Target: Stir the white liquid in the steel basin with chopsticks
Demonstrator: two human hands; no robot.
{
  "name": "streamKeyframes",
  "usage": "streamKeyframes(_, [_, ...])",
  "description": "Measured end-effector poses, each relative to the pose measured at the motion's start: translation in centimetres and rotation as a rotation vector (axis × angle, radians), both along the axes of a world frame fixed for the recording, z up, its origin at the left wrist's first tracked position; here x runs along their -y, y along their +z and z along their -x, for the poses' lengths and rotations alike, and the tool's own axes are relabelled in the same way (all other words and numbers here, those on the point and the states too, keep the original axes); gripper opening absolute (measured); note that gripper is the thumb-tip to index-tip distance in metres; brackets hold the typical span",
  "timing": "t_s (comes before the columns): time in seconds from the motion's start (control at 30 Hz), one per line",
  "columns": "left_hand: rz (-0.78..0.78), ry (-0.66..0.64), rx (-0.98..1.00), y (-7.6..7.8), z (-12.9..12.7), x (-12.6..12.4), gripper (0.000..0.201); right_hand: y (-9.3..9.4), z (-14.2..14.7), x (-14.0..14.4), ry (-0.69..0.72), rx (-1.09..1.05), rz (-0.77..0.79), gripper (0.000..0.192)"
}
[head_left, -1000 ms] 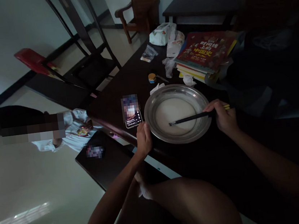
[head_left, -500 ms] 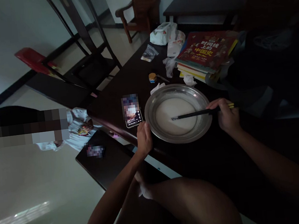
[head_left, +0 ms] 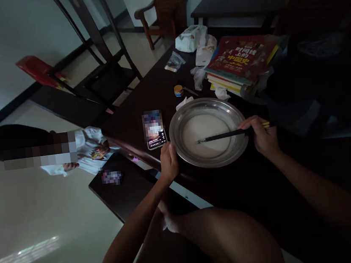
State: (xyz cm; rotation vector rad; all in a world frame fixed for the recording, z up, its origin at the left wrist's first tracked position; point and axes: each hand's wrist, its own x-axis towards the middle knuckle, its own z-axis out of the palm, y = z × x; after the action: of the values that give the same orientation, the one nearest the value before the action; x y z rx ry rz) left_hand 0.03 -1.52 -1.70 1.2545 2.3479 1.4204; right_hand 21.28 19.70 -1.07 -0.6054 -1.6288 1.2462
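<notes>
A wide steel basin (head_left: 177,125) holding a pale white mixture (head_left: 206,125) rests on the dark table (head_left: 145,96). My left hand (head_left: 168,162) grips the basin's near left rim. My right hand (head_left: 261,136) is closed on a pair of dark chopsticks (head_left: 223,135) with yellow ends, at the basin's right rim. The chopstick tips lie in the white mixture near its middle.
A lit phone (head_left: 156,140) lies just left of the basin. Behind the basin are a small orange jar (head_left: 178,90), crumpled tissue (head_left: 185,103), a stack of books (head_left: 237,62) and plastic bags (head_left: 191,38). A person lies on the floor at left (head_left: 82,153). Dark chairs (head_left: 104,72) stand beyond.
The chopstick tips have shifted back and forth inside the white mixture, a little right and then left again. My left hand has stayed on the rim.
</notes>
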Motion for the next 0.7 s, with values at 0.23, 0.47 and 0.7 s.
streamKeyframes(0.23, [-0.005, -0.007, 0.023, 0.14, 0.01, 0.09, 0.058, 0.01, 0.01, 0.11, 0.024, -0.022, -0.008, 0.040])
streamKeyframes(0.47, [-0.001, -0.014, 0.013, 0.11, -0.06, 0.13, 0.059, 0.08, -0.13, 0.04, -0.005, -0.055, 0.014, 0.040])
streamKeyframes(0.7, [-0.001, -0.016, 0.007, 0.25, 0.04, 0.03, 0.057, 0.17, 0.05, 0.08, -0.012, -0.037, 0.012, 0.040])
